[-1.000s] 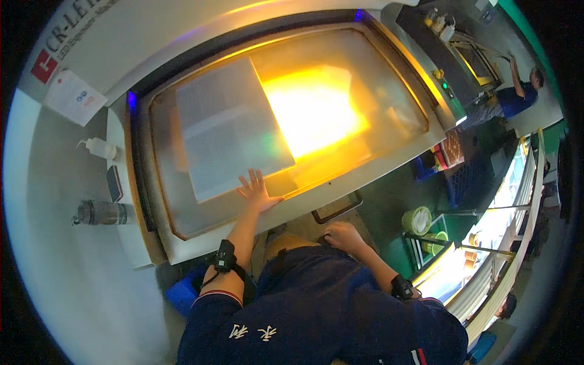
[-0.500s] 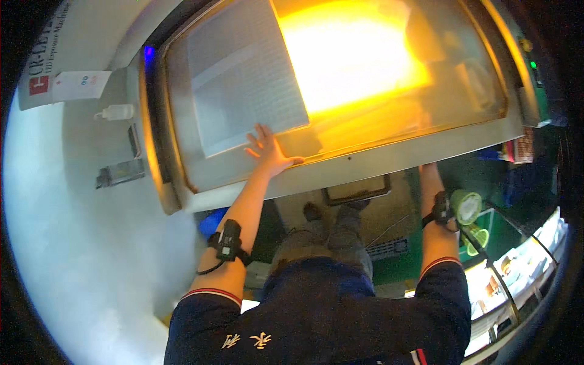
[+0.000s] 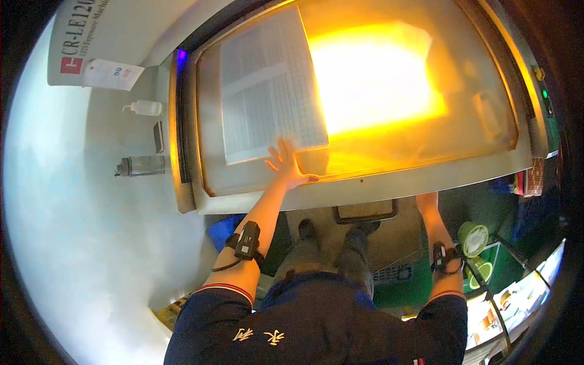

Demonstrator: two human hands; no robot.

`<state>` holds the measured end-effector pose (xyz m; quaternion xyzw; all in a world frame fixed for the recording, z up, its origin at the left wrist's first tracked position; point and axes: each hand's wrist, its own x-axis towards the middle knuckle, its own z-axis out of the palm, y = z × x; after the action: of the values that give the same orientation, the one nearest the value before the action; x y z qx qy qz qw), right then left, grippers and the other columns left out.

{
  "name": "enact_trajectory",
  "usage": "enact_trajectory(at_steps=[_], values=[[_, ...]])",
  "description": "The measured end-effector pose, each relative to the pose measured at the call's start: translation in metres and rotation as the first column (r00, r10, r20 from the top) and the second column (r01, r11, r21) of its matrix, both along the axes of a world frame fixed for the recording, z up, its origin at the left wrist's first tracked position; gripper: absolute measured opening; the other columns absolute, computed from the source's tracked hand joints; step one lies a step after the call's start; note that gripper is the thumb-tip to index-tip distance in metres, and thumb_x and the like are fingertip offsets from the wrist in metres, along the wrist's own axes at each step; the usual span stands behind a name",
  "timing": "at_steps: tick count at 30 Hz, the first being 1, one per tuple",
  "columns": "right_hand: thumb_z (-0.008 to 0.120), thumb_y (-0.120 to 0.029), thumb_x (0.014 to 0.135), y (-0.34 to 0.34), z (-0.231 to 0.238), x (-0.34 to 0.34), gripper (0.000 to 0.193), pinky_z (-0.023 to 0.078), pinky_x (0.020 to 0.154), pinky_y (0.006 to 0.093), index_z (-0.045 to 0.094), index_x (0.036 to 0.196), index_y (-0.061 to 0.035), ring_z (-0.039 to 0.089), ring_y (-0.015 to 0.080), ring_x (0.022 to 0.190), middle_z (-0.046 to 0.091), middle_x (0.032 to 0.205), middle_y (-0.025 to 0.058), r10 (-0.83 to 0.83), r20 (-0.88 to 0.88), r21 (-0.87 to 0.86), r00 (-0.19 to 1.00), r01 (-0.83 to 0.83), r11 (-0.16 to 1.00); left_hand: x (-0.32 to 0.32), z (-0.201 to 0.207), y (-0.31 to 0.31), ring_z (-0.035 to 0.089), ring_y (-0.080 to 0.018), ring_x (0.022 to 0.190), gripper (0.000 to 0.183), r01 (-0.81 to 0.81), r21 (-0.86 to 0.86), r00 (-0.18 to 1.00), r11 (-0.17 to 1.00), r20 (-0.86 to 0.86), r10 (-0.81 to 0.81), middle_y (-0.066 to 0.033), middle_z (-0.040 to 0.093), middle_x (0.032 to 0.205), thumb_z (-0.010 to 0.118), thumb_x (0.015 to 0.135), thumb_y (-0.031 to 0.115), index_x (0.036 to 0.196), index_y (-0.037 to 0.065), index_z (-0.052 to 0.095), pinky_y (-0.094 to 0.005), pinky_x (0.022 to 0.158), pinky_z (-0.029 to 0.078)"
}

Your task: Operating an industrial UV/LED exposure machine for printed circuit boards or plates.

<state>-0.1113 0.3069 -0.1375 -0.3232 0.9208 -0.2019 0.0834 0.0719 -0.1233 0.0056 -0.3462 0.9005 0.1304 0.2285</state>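
My left hand (image 3: 287, 165) lies with spread fingers near the lower edge of a pale, finely patterned rectangular sheet (image 3: 264, 91). Its fingertips reach the sheet's edge, and the thumb points right along the front of the exposure machine's bed (image 3: 420, 139). The sheet covers the left part of this bed. My right hand (image 3: 427, 202) is at the machine's front rail (image 3: 365, 188); the rail hides its fingers, so I cannot tell whether it holds anything. A strong yellow-white glare (image 3: 377, 79) fills the bed's middle, right of the sheet.
Left of the machine are a white squeeze bottle (image 3: 146, 108), a clear drinking bottle (image 3: 143, 165) and a dark flat object (image 3: 159, 137). Green tape rolls (image 3: 473, 239) hang on a rack by my right forearm. A dark-framed tray (image 3: 365, 212) is under the front rail.
The view has shifted, so the machine sits lower and further right in the picture. My left hand keeps its place by the sheet's edge. The right hand shows a little more below the rail.
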Motion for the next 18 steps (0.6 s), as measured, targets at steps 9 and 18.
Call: enact_trajectory(at_steps=[9, 18], values=[[0.065, -0.010, 0.073, 0.152, 0.071, 0.171, 0.022, 0.049, 0.064, 0.0412, 0.065, 0.094, -0.0046, 0.062, 0.0284, 0.072, 0.064, 0.078, 0.0116, -0.552, 0.756, 0.185, 0.351, 0.694, 0.695, -0.002, 0.002, 0.000, -0.025, -0.0502, 0.139, 0.160, -0.040, 0.015, 0.998, 0.999, -0.051, 0.041, -0.0187, -0.025, 0.156, 0.078, 0.045, 0.077, 0.150, 0.005, -0.018, -0.0775, 0.101, -0.005], [0.061, -0.017, 0.080, 0.317, 0.137, 0.322, 0.027, 0.049, 0.061, 0.0361, 0.056, 0.102, -0.0025, 0.054, 0.0232, 0.071, 0.053, 0.081, 0.0065, -0.653, 0.711, -0.146, 0.261, 0.963, 0.226, 0.006, 0.012, -0.003, -0.021, -0.0502, 0.140, 0.154, -0.005, 0.049, 0.993, 0.999, -0.113, 0.011, -0.0175, -0.021, 0.158, 0.072, 0.048, 0.081, 0.152, 0.006, -0.014, -0.0753, 0.105, -0.003]])
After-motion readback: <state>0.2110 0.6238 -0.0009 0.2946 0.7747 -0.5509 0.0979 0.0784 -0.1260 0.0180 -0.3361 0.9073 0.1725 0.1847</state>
